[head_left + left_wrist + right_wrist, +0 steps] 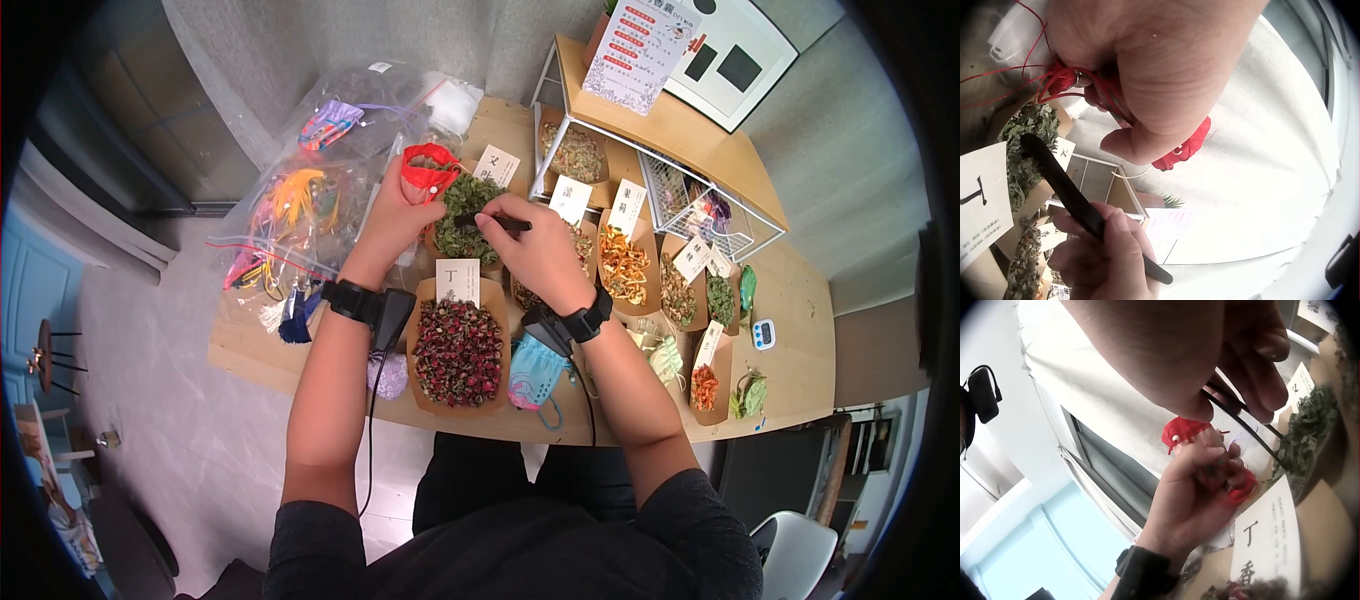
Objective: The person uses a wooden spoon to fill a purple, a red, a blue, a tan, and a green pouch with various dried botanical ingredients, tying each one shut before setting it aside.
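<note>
My left hand (pixel 393 218) grips a small red drawstring pouch (pixel 430 152), its mouth spread open at the top; red cords (pixel 1063 84) trail from it. In my right hand (pixel 545 255) I pinch black tweezers (pixel 1069 190). Their two prongs point down at dried green leaves (pixel 1313 428) in a brown paper tray, with the tips right at the leaves. That tray is nearest to both hands and carries a white label card (pixel 497 166). The pouch is held just left of this tray. My fingers cover much of the pouch.
Dried rosebuds (pixel 458 350) fill a nearer tray. More labelled trays, including orange petals (pixel 624 265), stand to the right. A wooden shelf (pixel 680 130) with wire drawers is at the back right. Plastic bags with tassels (pixel 300 200) lie left. A blue pouch (pixel 537 372) sits in front.
</note>
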`<action>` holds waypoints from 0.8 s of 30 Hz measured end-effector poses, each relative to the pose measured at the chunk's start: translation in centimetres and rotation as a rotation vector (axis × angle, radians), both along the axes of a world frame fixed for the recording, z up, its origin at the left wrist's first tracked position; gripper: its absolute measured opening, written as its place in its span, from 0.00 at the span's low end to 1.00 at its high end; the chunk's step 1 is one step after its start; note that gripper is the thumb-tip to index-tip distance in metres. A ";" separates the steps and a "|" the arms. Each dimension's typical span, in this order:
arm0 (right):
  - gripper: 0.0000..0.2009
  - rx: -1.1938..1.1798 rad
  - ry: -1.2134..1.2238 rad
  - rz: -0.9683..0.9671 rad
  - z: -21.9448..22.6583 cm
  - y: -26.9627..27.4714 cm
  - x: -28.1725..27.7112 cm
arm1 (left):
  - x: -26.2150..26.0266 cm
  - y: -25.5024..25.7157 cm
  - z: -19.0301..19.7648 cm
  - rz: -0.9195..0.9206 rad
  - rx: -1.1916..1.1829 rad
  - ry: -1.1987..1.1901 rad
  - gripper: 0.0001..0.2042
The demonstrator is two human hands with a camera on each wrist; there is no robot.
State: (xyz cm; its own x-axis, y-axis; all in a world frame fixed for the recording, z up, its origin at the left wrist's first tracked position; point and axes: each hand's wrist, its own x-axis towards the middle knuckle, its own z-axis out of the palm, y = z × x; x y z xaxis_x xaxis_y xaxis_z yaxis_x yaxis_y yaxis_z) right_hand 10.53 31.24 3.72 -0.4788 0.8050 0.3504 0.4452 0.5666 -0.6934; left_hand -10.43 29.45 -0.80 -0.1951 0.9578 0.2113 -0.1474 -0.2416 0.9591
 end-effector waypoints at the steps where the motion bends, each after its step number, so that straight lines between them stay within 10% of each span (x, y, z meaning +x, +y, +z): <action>1: 0.07 -0.013 -0.002 0.002 -0.2 0.1 0.0 | -0.1 0.1 -0.1 0.003 0.005 0.011 0.33; 24: 0.11 -0.173 0.265 -0.003 -0.7 1.8 1.0 | 0.1 -0.1 0.3 -0.018 -0.037 -0.005 0.32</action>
State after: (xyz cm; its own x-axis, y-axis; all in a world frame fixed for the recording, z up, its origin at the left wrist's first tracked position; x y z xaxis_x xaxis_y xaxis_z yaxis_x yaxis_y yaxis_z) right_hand 11.49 33.01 2.98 -0.3862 0.8651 0.3201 0.2378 0.4287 -0.8716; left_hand -10.36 29.38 -0.55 -0.1783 0.9683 0.1747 -0.1561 -0.2032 0.9666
